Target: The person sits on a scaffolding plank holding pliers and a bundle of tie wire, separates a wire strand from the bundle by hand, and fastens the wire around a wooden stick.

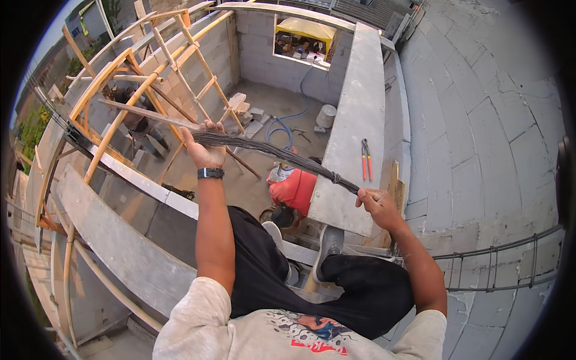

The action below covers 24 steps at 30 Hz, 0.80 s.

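A long bundle of dark tie wire point(273, 151) stretches between my two hands, with a wrapped knot near its right end. My left hand point(206, 147), palm up with the thumb to one side, holds the bundle's left end across the palm and fingers. My right hand point(378, 207) pinches the other end between thumb and fingers. Just beyond that hand, end-cutting nippers point(366, 162) with red-orange handles lie on a grey board point(354, 102).
Below are a red container point(294, 189), a white bucket point(326, 116) and a blue hose point(279, 127). A wooden ladder point(195, 69) leans at the left, near another person point(139, 123). Block wall point(480, 138) rises at right, beside a rebar cage point(495, 264).
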Tool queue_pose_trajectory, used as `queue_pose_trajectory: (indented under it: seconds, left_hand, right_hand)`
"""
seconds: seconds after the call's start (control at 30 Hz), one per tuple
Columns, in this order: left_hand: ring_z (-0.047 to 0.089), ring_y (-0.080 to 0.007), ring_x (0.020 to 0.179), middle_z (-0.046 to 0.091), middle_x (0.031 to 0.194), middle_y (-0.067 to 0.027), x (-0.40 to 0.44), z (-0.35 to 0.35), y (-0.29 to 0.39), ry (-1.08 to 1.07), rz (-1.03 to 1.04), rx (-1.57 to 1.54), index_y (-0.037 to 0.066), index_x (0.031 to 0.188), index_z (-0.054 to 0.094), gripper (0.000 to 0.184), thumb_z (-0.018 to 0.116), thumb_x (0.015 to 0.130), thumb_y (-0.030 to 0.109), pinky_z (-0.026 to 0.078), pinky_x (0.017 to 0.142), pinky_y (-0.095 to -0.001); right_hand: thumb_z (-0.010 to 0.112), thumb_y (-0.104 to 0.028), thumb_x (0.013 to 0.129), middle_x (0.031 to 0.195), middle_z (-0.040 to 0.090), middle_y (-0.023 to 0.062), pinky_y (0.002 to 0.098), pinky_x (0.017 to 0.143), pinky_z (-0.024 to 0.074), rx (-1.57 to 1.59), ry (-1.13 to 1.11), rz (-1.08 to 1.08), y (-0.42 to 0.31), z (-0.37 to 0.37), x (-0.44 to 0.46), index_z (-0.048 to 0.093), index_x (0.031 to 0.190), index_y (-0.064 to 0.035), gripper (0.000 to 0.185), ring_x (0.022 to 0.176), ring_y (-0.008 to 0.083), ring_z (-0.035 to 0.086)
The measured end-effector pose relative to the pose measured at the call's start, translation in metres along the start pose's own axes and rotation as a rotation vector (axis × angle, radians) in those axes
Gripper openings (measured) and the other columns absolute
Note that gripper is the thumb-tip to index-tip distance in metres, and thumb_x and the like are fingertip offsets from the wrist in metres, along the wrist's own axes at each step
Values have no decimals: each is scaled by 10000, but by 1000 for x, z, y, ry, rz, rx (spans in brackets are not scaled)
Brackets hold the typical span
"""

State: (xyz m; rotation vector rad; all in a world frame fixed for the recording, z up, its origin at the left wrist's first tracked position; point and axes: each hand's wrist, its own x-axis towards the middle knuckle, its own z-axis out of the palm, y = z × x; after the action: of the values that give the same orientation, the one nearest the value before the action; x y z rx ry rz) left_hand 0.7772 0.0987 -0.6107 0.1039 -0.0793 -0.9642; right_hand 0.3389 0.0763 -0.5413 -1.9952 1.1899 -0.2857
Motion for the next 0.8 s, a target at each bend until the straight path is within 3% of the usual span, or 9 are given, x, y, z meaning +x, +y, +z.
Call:
queue_pose_trajectory:
  seconds: [0.03,0.07,0.17,0.23,0.3,0.37,0.47,0.57,0.8]
  left_hand:
    - [607,-241,866,623,967,-121,-13,23,-13,129,62,110,57,1137,535,597,566,874,592,491,841,-413]
    - [521,-309,1176,502,1304,-206,-13,10,-13,-55,-63,157,21,1400,285,928,612,807,657,454,965,-513]
    - [439,-332,1264,375,1413,-224,-31,33,-61,183,-132,243,36,1467,138,1012,622,812,636,450,990,-522]
    - [444,-350,1266,279,1473,-237,-46,17,-103,-115,-304,538,48,1492,41,978,650,865,488,480,969,-504]
    - [589,-259,1110,479,1348,-204,-84,40,-140,-508,-611,631,51,1434,245,681,657,900,141,560,872,-390]
    - [618,-248,1067,569,1233,-193,-109,49,-175,-498,-510,690,58,1276,404,439,631,901,83,543,915,-438]
    - [640,-194,984,641,1098,-161,-103,41,-189,-435,-462,609,32,1139,452,357,685,871,75,574,840,-358]
    - [655,-188,926,662,1027,-150,-107,40,-193,-502,-352,744,23,1086,449,326,688,871,78,587,795,-341]
    - [657,-186,896,658,991,-148,-108,47,-193,-529,-367,914,9,1076,451,310,677,872,66,598,763,-332]
  right_hand:
    - [423,-563,965,597,491,85,335,586,386,14,96,-79,-3,1,3,632,766,-23,613,589,192,463]
    - [428,-558,965,604,498,94,345,584,387,-14,169,-136,-7,2,10,627,762,-17,610,588,206,471]
    - [433,-543,968,632,531,122,372,591,399,-97,276,-137,-26,4,24,629,768,-7,604,601,250,505]
    - [432,-534,970,653,556,141,389,601,410,-148,300,-86,-37,9,29,636,778,-2,601,614,281,531]
    - [422,-523,975,707,605,157,424,640,434,-127,262,-81,-42,15,33,661,802,-10,592,681,340,580]
    - [411,-521,978,746,627,171,438,667,451,-137,288,-114,-36,20,38,669,822,-17,587,725,357,608]
    - [401,-512,983,774,640,182,451,682,458,-63,319,-211,-22,23,39,664,853,-20,572,751,374,613]
    - [400,-495,995,727,623,150,393,652,459,-130,315,-190,-22,21,36,657,884,-15,556,694,293,612]
    - [414,-463,999,832,643,175,406,728,460,-194,208,-100,-15,23,33,631,962,-2,511,796,313,618]
